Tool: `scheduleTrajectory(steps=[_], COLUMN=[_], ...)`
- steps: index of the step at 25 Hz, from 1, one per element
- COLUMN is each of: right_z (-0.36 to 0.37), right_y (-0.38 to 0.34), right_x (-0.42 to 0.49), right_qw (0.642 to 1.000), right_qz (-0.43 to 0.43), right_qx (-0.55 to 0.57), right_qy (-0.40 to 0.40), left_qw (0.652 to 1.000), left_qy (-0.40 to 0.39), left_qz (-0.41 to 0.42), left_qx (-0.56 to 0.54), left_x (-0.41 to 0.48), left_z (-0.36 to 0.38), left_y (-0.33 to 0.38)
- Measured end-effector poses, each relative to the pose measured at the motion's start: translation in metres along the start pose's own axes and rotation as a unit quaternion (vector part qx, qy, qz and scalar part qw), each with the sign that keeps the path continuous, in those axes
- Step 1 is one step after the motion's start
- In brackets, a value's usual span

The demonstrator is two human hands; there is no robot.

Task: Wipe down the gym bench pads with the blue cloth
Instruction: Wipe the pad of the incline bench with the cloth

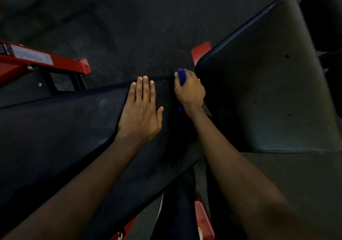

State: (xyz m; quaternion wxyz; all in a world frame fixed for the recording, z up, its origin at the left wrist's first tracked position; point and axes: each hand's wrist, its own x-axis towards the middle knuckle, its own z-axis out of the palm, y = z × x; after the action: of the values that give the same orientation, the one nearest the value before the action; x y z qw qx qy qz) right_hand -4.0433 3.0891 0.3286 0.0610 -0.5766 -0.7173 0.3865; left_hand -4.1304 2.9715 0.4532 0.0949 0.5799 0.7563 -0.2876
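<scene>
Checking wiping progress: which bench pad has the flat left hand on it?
The long dark pad lower left, under the left hand; the upright grey pad is at right.

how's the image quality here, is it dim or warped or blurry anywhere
Head view: dim overall, so the flat bench pad reads almost black; a soft sheen lights the angled pad; wide-angle bending stretches both forearms at the bottom; the blue cloth in the right hand stays vivid.
</scene>
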Motion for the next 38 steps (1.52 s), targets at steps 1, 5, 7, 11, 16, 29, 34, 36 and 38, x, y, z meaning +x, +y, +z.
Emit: scheduleTrajectory(steps=[1,5,7,11,16,29,34,36,38], right_z=[0.001,-0.017,-0.023,-0.012,-0.031,-0.212,-0.22,-0.197,-0.177], right_y=[-0.003,-0.003,0.0,-0.035,-0.045,0.104,0.072,0.101,0.138], right_x=[0.001,-0.089,-0.126,-0.062,-0.031,0.032,0.065,0.0,-0.075], right_qw=[1.0,1.0,0.999,0.997,0.994,0.906,0.933,0.915,0.869], right_qz=[0.018,-0.014,-0.038,-0.081,-0.089,-0.176,-0.118,-0.207,-0.322], right_qx=[-0.007,0.017,0.006,0.017,0.003,-0.379,-0.313,-0.341,-0.374], right_qy=[0.0,0.016,0.01,0.001,-0.07,0.07,0.131,0.07,-0.032], left_qw=[1.0,1.0,1.0,1.0,1.0,0.95,0.941,0.939,0.943], left_qy=[-0.001,0.002,0.0,0.008,0.004,0.029,-0.036,-0.046,-0.057], left_qz=[-0.001,-0.001,-0.001,0.0,-0.004,0.154,0.183,0.181,0.166], left_qx=[0.0,-0.001,-0.003,0.003,0.005,-0.271,-0.282,-0.289,-0.283], left_x=[0.001,-0.001,0.0,0.001,-0.001,0.034,0.023,0.019,0.016], left_z=[0.001,0.001,0.001,0.001,0.003,-0.029,-0.023,-0.017,-0.01], left_y=[0.0,0.0,0.001,-0.001,-0.001,0.153,0.17,0.168,0.164])
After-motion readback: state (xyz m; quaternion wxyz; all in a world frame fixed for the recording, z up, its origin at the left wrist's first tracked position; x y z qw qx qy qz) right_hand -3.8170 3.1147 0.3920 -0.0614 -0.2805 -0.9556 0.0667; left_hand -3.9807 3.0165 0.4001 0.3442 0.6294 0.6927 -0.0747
